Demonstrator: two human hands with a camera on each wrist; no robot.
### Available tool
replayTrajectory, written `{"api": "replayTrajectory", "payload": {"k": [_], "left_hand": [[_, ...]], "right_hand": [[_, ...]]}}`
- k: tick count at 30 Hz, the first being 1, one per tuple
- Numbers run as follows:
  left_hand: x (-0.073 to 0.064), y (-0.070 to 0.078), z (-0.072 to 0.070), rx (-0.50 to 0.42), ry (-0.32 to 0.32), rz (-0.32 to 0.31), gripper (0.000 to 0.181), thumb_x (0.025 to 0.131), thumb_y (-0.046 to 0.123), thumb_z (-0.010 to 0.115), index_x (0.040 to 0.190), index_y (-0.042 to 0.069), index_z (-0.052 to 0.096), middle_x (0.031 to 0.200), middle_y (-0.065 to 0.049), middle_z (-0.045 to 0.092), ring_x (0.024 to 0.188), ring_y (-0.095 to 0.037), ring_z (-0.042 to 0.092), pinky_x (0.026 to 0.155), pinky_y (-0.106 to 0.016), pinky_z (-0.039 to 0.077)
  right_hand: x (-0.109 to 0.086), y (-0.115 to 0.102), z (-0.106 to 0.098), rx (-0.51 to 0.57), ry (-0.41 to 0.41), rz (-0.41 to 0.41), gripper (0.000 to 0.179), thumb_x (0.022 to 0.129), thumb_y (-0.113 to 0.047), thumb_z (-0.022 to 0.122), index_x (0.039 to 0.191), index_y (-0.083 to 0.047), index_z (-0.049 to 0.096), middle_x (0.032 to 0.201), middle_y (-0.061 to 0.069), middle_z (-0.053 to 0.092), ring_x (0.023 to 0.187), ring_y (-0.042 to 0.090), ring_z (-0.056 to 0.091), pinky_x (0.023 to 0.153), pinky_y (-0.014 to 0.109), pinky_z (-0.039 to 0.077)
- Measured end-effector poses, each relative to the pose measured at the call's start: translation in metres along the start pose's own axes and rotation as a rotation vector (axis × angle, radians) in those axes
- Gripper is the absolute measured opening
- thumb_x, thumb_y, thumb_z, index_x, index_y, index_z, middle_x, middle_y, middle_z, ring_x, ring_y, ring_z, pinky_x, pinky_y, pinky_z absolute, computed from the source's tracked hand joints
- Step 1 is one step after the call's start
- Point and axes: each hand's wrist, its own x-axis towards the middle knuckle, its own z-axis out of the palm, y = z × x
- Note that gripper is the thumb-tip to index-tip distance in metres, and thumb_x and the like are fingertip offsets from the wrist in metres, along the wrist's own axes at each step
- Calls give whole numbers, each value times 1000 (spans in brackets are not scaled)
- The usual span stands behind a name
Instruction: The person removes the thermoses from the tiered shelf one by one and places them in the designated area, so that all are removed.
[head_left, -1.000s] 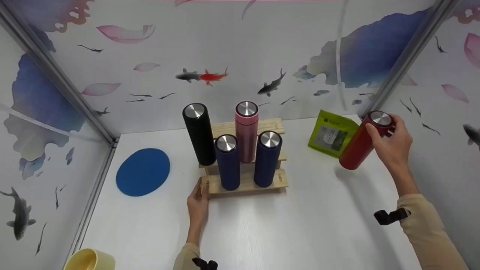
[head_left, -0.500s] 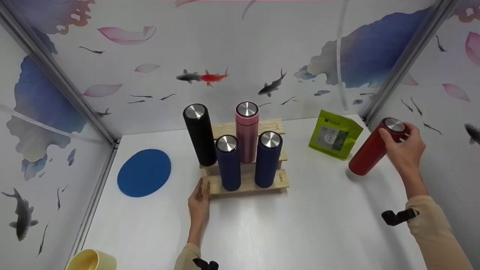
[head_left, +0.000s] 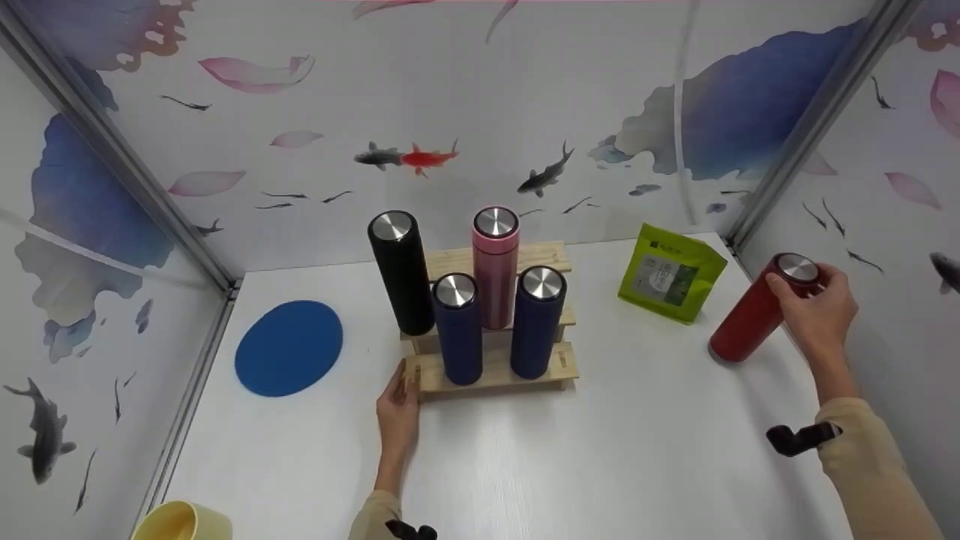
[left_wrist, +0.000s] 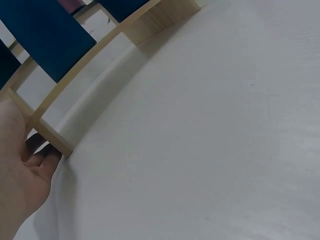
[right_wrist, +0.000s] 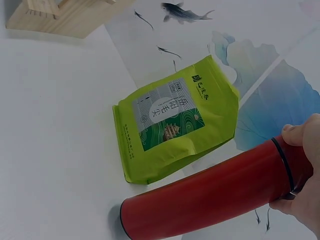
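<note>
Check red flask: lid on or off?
On: the silver-topped lid caps the red flask in the head view.

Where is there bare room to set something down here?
Bare tabletop lies in front of the wooden rack, between left hand and right sleeve, and between left hand, blue mat and yellow cup. Crowded: the rack with its four bottles, and the right side, where the right hand holds the red bottle near the green pouch.

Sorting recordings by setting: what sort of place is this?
Probably a staging booth: printed panels meet at metal corner posts behind and beside a white table, where bottles stand on a wooden rack.
</note>
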Motion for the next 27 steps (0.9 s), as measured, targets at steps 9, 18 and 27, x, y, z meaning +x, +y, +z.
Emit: {"api": "replayTrajectory", "payload": {"k": [9,18,27], "left_hand": [[0,0,0,0,8,-14,49,105,22,58,151,8,47,159,-13,42,148,-34,38,114,-40,46],[0,-1,-1,-3,-8,-29,50,106,24,56,153,10,46,161,-12,40,149,-33,37,116,-42,43],[1,-1,-1,3,0,-4,50,105,23,57,152,8,46,160,-11,42,149,-32,38,117,-40,42]], "right_hand": [[-1,12,2,-5,-25,34,74,97,-34,65,156,-4,30,158,16,41,142,29,45,118,36,43],[-4,15,1,-11,-63,69,76,99,-36,62,157,-5,24,161,17,35,148,32,39,120,42,41],[-7,7,-2,-34,-92,81,83,96,-38,64,158,-3,19,163,19,32,149,34,36,122,42,38]]}}
